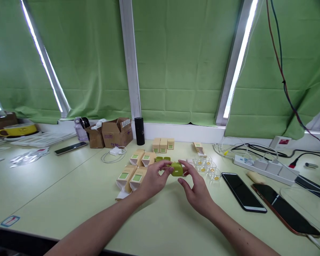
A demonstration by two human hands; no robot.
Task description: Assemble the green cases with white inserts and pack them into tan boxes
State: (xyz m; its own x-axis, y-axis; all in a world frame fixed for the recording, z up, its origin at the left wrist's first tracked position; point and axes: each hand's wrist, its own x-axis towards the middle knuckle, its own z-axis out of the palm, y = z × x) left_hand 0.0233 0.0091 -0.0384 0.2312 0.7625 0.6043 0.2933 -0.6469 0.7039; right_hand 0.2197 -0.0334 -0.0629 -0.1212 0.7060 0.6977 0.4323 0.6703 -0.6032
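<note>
A small green rounded-square case (pixel 177 169) is raised a little above the table between my hands. My left hand (pixel 158 177) pinches its left side between thumb and fingers. My right hand (pixel 197 188) is at its right side with thumb and fingers apart; whether a fingertip touches the case from behind, I cannot tell. Beyond my left fingers lie more green cases (pixel 159 159), partly hidden. Opened cardboard boxes with green labels (pixel 125 176) lie left of my left hand. Several clear plastic cups with yellow centres (pixel 212 170) stand right of my right hand.
Closed small boxes (pixel 163 144) stand at the back, beside a black cylinder (pixel 139 131). Brown cartons (pixel 117 132) and a coiled white charger cable (pixel 115 151) are on the left. Phones (pixel 243 192) and a white power strip (pixel 265 167) with tangled cables occupy the right.
</note>
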